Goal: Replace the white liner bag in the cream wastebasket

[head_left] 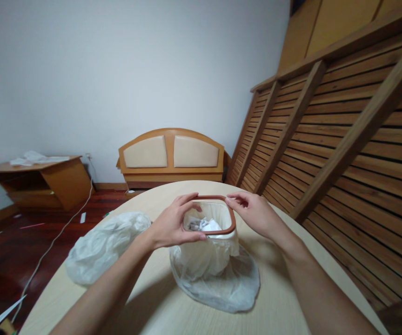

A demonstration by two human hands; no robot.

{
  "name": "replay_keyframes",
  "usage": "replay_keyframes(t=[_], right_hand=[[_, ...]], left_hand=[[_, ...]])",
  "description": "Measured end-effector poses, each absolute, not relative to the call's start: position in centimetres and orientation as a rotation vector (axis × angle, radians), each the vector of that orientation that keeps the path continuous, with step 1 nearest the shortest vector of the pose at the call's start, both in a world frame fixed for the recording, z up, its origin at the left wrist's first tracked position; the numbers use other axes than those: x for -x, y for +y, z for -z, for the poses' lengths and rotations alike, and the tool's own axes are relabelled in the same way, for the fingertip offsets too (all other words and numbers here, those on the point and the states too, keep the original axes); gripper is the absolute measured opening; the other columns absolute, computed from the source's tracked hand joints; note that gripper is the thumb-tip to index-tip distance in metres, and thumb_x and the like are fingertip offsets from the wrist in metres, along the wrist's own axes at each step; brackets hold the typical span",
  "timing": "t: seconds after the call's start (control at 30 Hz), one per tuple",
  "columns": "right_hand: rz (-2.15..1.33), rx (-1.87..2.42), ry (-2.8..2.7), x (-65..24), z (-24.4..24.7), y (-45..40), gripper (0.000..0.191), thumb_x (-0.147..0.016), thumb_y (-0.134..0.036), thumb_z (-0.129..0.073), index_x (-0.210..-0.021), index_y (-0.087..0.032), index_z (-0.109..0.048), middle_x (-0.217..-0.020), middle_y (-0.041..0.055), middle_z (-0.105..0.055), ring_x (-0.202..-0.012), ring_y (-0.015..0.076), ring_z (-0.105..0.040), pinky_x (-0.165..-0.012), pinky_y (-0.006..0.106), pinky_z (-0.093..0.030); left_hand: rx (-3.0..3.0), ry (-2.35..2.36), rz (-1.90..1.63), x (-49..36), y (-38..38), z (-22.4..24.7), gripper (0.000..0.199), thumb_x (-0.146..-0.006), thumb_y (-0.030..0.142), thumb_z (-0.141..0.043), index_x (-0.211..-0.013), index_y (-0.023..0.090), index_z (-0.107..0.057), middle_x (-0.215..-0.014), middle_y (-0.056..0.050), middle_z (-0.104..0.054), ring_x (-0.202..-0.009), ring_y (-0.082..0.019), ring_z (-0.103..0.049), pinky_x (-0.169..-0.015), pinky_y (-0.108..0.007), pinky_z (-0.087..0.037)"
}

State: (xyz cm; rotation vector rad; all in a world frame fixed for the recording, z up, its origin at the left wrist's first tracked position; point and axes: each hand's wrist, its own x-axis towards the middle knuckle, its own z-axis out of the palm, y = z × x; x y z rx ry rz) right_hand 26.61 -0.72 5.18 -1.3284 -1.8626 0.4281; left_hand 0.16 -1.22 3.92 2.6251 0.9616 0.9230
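A small white trash can [201, 253] stands on the round table, lined with a translucent plastic bag [229, 291] that spreads over the tabletop around its base. On its mouth sits a brown rim ring [218, 231]. My left hand [175, 223] grips the ring's left side, thumb along the front edge and fingers over the back. At the far right corner, my right hand [251, 209] is closed on the ring between thumb and fingertips. Crumpled white paper [210, 225] lies inside the can.
Left of the can, a crumpled translucent plastic bag [106, 246] rests on the pale round table [278, 288]. Wooden slatted panels [326, 153] lean along the right. Behind are a headboard [171, 153] and a low cabinet [57, 181]; a white cable [64, 228] crosses the floor.
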Motion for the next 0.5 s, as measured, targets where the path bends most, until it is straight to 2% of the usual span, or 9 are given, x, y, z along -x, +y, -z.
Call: replay_keyframes(t=[0.07, 0.13, 0.33, 0.5], right_hand=[[-0.474, 1.318, -1.853, -26.7, -5.2, -0.6, 0.034, -0.093, -0.045, -0.058, -0.1, -0.017, -0.076, -0.09, 0.0073, -0.078, -0.08, 0.0216, -0.071, -0.072, 0.032, -0.054], [-0.53, 1.306, -1.837, -26.6, -5.2, -0.7, 0.032, -0.092, -0.044, -0.06, -0.098, -0.017, -0.077, -0.084, 0.0066, -0.077, -0.075, 0.0207, -0.07, -0.067, 0.03, -0.053], [-0.695, 1.283, -1.758, -25.9, -5.4, -1.5, 0.039, -0.089, -0.04, -0.066, -0.116, -0.014, -0.073, -0.062, 0.0025, -0.07, -0.056, 0.0157, -0.061, -0.05, 0.024, -0.044], [-0.718, 1.346, -1.729, -25.3, -6.3, -2.3, 0.039, -0.088, -0.035, -0.063, -0.118, -0.011, -0.072, -0.05, -0.0043, -0.056, -0.041, 0.0098, -0.045, -0.039, 0.02, -0.033]], left_hand=[[-2.632, 0.986, -0.955, -0.2, -1.2, -4.0, 0.062, -0.073, 0.064, -0.076, -0.113, 0.02, -0.063, -0.152, -0.021, -0.044, -0.139, -0.037, -0.044, -0.113, -0.057, -0.039], [-2.633, 1.019, -0.992, -0.3, -1.3, -4.0, 0.06, -0.073, 0.063, -0.076, -0.113, 0.02, -0.063, -0.153, -0.021, -0.043, -0.139, -0.038, -0.043, -0.112, -0.058, -0.039], [-2.643, 1.126, -1.093, -0.9, -1.8, -4.0, 0.058, -0.073, 0.062, -0.077, -0.111, 0.02, -0.062, -0.154, -0.019, -0.04, -0.142, -0.038, -0.038, -0.114, -0.059, -0.036], [-2.683, 1.129, -1.064, -1.3, -2.3, -4.0, 0.059, -0.077, 0.061, -0.075, -0.115, 0.02, -0.06, -0.156, -0.02, -0.036, -0.145, -0.038, -0.033, -0.114, -0.061, -0.036]])
